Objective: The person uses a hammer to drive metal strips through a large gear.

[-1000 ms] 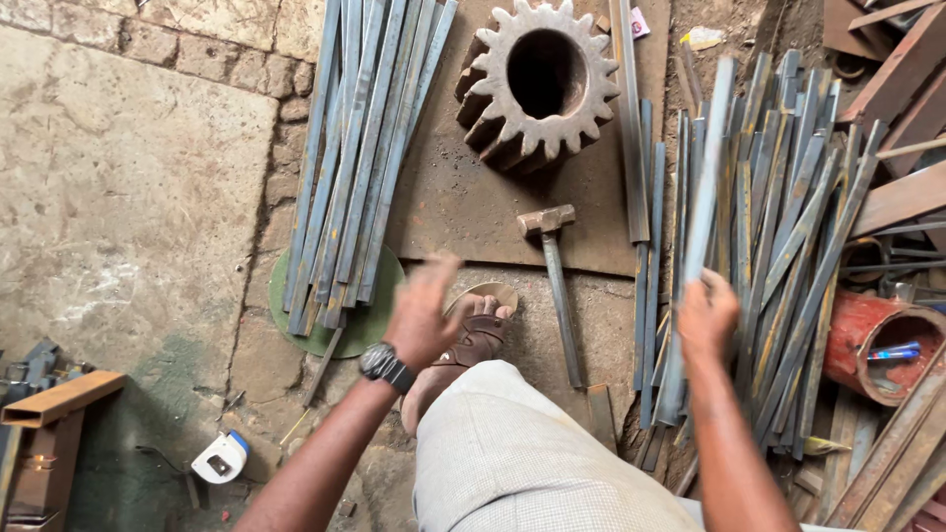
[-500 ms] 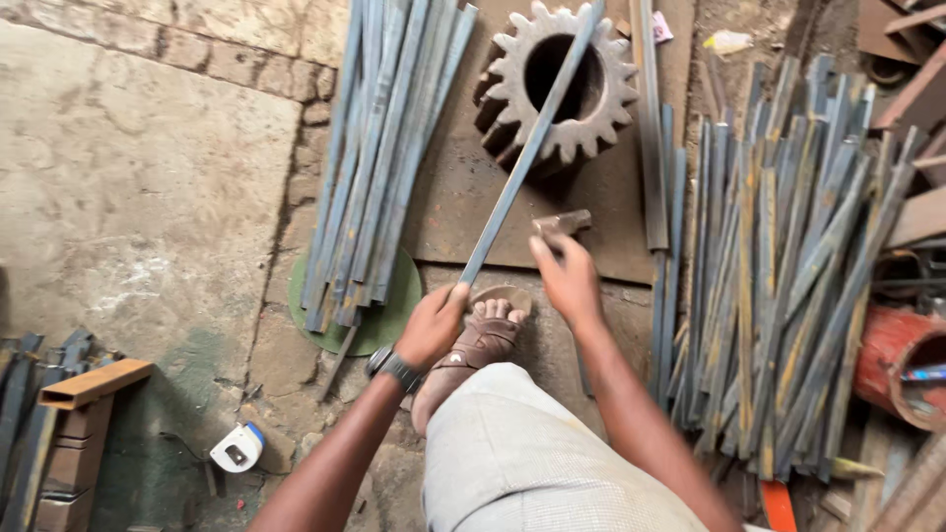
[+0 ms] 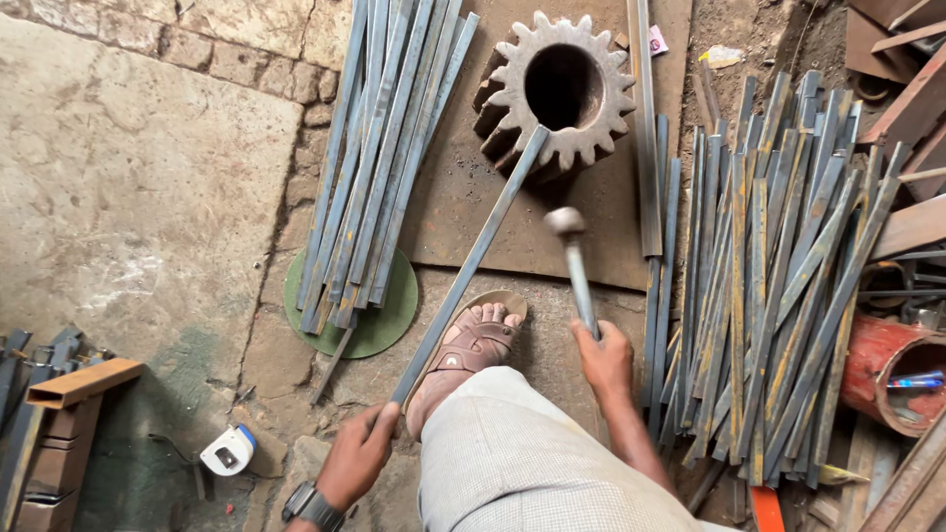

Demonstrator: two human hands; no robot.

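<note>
Steel bar (image 3: 471, 264) slants from the left hand (image 3: 357, 455), clenched round its near end, up onto the big gear (image 3: 560, 91), propped for striking; right hand (image 3: 603, 357) grips a raised hammer (image 3: 573, 258) above the sandalled foot (image 3: 465, 353).

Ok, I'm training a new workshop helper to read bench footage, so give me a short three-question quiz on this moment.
1. True or false: the far end of the long steel strip rests on the toothed gear.
2. Which hand holds the hammer? A) left hand B) right hand C) neither
3. What lies under the bundle of strips on the left?

Key:
1. True; the left hand holds its near end.
2. B, the right hand has its grip on the handle, head raised.
3. A green round disc.
</note>
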